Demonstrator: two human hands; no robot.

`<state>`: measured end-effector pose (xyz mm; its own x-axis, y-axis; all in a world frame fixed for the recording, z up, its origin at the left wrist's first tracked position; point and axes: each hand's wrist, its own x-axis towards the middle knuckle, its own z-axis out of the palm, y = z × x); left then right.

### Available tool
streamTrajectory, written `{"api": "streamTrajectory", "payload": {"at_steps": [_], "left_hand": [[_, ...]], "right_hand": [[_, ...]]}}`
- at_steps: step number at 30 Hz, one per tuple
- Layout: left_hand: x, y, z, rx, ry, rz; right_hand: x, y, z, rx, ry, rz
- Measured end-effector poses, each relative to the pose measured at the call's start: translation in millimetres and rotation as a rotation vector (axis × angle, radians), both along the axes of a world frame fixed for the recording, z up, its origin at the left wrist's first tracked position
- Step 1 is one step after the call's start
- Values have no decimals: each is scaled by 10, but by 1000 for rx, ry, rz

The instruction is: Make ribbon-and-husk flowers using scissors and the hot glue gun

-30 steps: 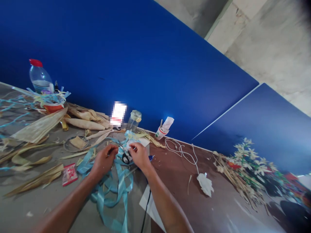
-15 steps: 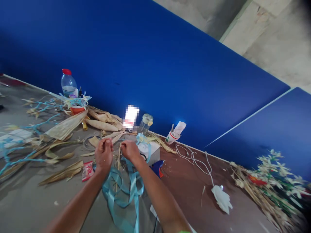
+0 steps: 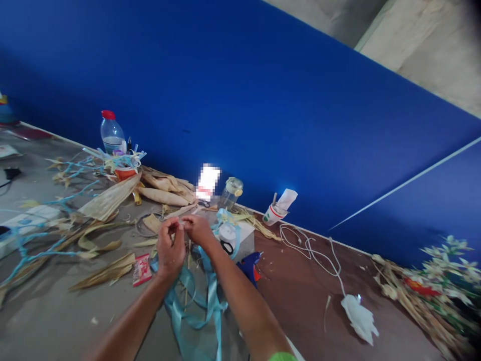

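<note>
My left hand (image 3: pixel 171 246) is pinched closed in the middle of the view, its fingertips against those of my right hand (image 3: pixel 197 230). Whatever the two pinches hold is too small to make out. Below them, loops of light blue ribbon (image 3: pixel 212 291) hang and lie around thin dry stalks. Just behind my right hand is a white ribbon roll (image 3: pixel 227 232) with a strip of blue ribbon over it. A red and white packet (image 3: pixel 142 269) lies left of my left wrist.
Corn husks (image 3: pixel 108 198) and blue-wrapped stems (image 3: pixel 26 250) spread over the left. A clear jar (image 3: pixel 230 193), paper cup (image 3: pixel 273 214) and bottle (image 3: pixel 111 134) stand along the blue partition. A blue glue gun (image 3: pixel 248 265), white cable (image 3: pixel 311 250) and white flowers (image 3: pixel 447 260) are rightward.
My hands have come together, fingertips now meeting where a gap was before. The left hand has turned. The view has shifted slightly, showing more of the table at the left.
</note>
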<state>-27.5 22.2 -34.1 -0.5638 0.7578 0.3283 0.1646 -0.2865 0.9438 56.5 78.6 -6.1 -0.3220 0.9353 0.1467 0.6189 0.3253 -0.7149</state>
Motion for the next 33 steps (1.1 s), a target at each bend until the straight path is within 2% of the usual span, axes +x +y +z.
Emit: {"api": "streamTrajectory", "payload": {"at_steps": [2, 5, 8, 11, 13, 16, 18, 20, 22, 24, 26, 33], "left_hand": [[-21, 9, 11, -30, 2, 19], [-44, 32, 46, -95, -56, -34], [-26, 39, 92, -174, -247, -272], [12, 21, 133, -218, -465, -555], [24, 4, 146, -214, -520, -588], [14, -14, 148, -217, -512, -503], [3, -24, 153, -222, -478, -491], [6, -35, 170, -253, -429, -577], [30, -46, 195, -293, -381, -708], [66, -51, 217, -299, -329, -803], [101, -51, 226, -277, -262, -839], [129, -77, 167, -294, -150, -820]], "right_hand": [[128, -110, 43, 16, 47, -53], [336, -331, 126, 140, 123, -20], [484, -541, 190, 204, 136, 83], [552, -697, 211, 160, 194, 135], [570, -771, 202, 100, 244, 148], [585, -817, 171, -38, 312, 149], [593, -789, 162, -165, 430, 44], [597, -719, 177, -284, 602, -125], [589, -632, 210, -361, 721, -218], [569, -558, 241, -384, 755, -231], [544, -512, 254, -370, 779, -243], [520, -474, 180, -333, 1019, -335]]}}
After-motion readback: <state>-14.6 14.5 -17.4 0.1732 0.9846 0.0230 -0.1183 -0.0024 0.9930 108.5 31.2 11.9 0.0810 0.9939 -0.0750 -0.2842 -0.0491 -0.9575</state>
